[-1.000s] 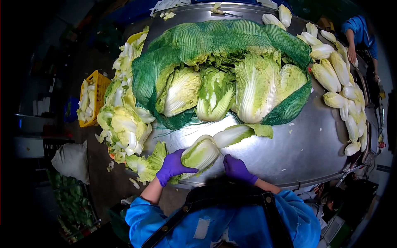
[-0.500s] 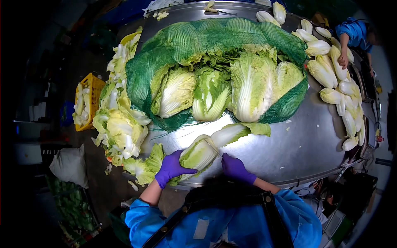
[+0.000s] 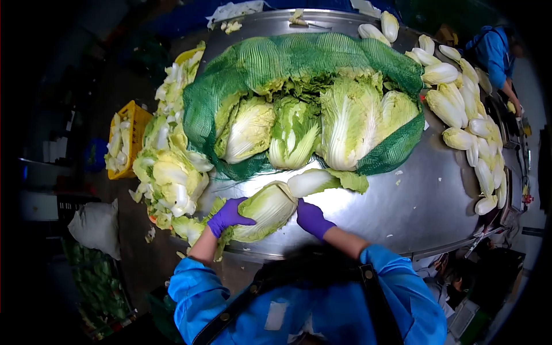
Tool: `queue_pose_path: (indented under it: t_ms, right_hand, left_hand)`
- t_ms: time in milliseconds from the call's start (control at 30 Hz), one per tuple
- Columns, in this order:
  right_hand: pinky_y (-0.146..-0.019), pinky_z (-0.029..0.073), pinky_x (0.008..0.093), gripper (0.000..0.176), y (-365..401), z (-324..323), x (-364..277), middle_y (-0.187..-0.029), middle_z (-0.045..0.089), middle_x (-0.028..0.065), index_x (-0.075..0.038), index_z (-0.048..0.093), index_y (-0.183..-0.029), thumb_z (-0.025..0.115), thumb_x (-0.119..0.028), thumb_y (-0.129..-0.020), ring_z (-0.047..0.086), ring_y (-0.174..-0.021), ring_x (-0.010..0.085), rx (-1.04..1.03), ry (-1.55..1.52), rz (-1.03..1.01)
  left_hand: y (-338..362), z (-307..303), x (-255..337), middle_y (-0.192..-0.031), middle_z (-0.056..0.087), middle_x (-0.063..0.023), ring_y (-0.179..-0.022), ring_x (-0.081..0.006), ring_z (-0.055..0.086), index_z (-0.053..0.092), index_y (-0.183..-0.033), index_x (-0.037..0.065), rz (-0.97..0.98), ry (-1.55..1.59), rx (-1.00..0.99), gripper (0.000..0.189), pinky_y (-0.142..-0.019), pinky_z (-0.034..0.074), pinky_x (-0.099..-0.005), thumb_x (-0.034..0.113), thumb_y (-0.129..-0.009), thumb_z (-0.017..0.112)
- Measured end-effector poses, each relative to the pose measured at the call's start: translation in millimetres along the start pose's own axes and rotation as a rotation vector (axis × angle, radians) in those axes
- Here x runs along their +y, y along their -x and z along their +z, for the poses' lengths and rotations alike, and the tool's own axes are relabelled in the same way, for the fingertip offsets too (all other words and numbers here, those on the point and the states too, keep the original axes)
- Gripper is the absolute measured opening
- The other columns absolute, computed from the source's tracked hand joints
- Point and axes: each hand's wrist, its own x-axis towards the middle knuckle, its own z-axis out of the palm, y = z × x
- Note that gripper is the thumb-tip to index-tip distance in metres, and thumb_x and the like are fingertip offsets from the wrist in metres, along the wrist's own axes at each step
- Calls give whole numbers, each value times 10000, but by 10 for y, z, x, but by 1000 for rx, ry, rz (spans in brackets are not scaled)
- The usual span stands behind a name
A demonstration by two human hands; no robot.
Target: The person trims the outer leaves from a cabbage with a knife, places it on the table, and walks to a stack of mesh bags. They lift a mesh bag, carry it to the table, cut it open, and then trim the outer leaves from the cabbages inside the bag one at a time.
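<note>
A napa cabbage [image 3: 269, 210] lies at the table's near edge, its pale base turned up and to the right. My left hand [image 3: 231, 216], in a purple glove, grips its leafy left side with the thumb on top. Closed at the base's right side is my right hand [image 3: 314, 219], also gloved in purple; whatever its fingers hold is hidden. A loose cabbage leaf [image 3: 313, 181] with a thick white rib lies just beyond the base. Behind it, several whole cabbages [image 3: 351, 123] sit in a green mesh sack [image 3: 299, 54].
Stripped leaves [image 3: 175, 178] are heaped along the left edge, beside a yellow crate [image 3: 136, 135]. Small trimmed cabbage hearts [image 3: 445, 106] lie piled at the right. A knife [image 3: 313, 25] rests at the far edge. A co-worker in blue [image 3: 493, 54] stands at the far right.
The cabbage has turned and shifted slightly left, with my left hand moving along. My right hand has come left, up against the base. The co-worker's hand has left the heart pile and moved right.
</note>
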Motion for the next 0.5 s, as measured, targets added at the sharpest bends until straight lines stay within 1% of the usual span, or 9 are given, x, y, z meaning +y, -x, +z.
queue_pose_path:
  t_ms: [100, 200, 233, 267, 333, 367, 400, 467, 500]
  right_hand:
    - [-609, 474, 436, 402, -9, -129, 10, -767, 596, 221, 6, 408, -1158, 469, -98, -775, 592, -684, 359, -138, -19, 41]
    - [-633, 475, 450, 453, 63, -381, -87, -795, 599, 225, -27, 374, -1213, 481, -112, -781, 588, -707, 381, -73, -212, -42]
    - [-632, 474, 447, 472, 117, -486, -104, -817, 598, 220, -35, 366, -1240, 470, -121, -788, 587, -723, 381, -42, -273, -52]
    - [-659, 472, 433, 416, 173, -646, -136, -855, 600, 204, -53, 423, -1191, 495, -141, -790, 584, -762, 373, 63, -351, -207]
    - [-668, 466, 423, 308, 300, -1221, -459, -849, 593, 197, -44, 482, -1072, 517, -157, -787, 576, -779, 370, -57, -187, -188]
    - [-640, 460, 421, 212, 335, -1338, -521, -804, 584, 191, -32, 494, -955, 523, -150, -781, 572, -745, 370, -34, -119, -195]
    - [-620, 454, 417, 180, 356, -1433, -596, -771, 570, 194, -30, 491, -909, 528, -148, -778, 564, -718, 369, -36, -118, -200]
    - [-615, 458, 402, 174, 345, -1444, -624, -753, 571, 185, -29, 499, -911, 525, -143, -782, 566, -691, 352, 54, -62, -308]
    - [-615, 458, 402, 174, 359, -1432, -649, -753, 571, 185, -29, 499, -911, 525, -143, -782, 566, -691, 352, 46, -49, -316]
  left_hand:
    - [46, 60, -59, -939, 634, -112, -863, -166, 593, 543, -1100, -18, 24, 16, 11, 681, -808, 449, -295, 281, -551, 813]
    - [256, 151, 277, -955, 628, -117, -871, -176, 595, 542, -1097, -20, 99, -134, 42, 708, -822, 446, -305, 294, -528, 824]
    - [306, 215, 256, -1022, 600, -127, -932, -203, 579, 501, -1151, -13, 122, -128, 44, 785, -865, 429, -318, 280, -504, 836]
    - [372, 296, 281, -1022, 600, -127, -932, -203, 579, 501, -1151, -13, 121, -131, 53, 785, -865, 429, -318, 280, -504, 836]
    - [405, 454, 394, -1127, 543, -141, -1042, -221, 525, 421, -1232, -3, 194, 52, 131, 891, -919, 392, -321, 252, -490, 843]
    - [409, 517, 470, -1241, 449, -151, -1143, -231, 440, 310, -1305, 4, 183, 1, 149, 979, -967, 347, -335, 219, -507, 835]
    - [412, 599, 597, -1241, 449, -151, -1143, -231, 440, 310, -1305, 4, 185, 7, 160, 979, -967, 347, -335, 219, -507, 835]
    - [384, 776, 843, -1303, 375, -155, -1196, -247, 378, 262, -1323, 1, 286, 454, 378, 971, -988, 319, -356, 201, -548, 812]
    - [312, 841, 872, -1323, 337, -151, -1200, -264, 361, 222, -1333, -4, 328, 446, 506, 925, -993, 310, -374, 173, -610, 772]
